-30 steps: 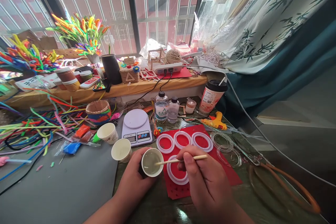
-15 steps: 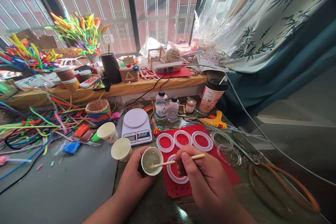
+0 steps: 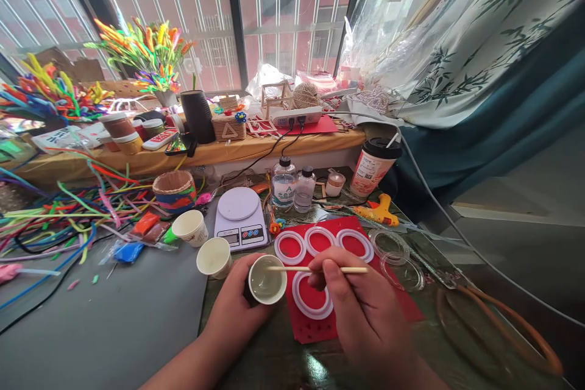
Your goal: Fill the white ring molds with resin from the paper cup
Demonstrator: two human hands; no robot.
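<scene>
My left hand [image 3: 242, 298] is wrapped round a small paper cup [image 3: 284, 292] tilted toward me, with a cloudy, clear liquid inside. Pinched in my right hand [image 3: 354, 295] is a thin wooden stick [image 3: 297, 269], its far tip inside the cup's mouth. Beneath my right hand lies a red sheet [image 3: 315, 334] bearing several white ring moulds [image 3: 295, 301]; the hand partly covers the nearest one. Just left of the held cup stand two more paper cups, a near one [image 3: 214, 258] and a farther one [image 3: 189, 228].
A white digital scale [image 3: 241, 225] and two bottles [image 3: 284, 186] stand behind the cups. To the right are clear rings [image 3: 402, 262], an orange glue gun [image 3: 381, 210], a lidded drink cup [image 3: 372, 167] and orange-handled scissors [image 3: 512, 323]. Coloured pipe cleaners [image 3: 68, 207] cover the left.
The stick's tip has moved toward the cup's far side, and the stick now lies nearly level across the picture. The whole view has shifted slightly.
</scene>
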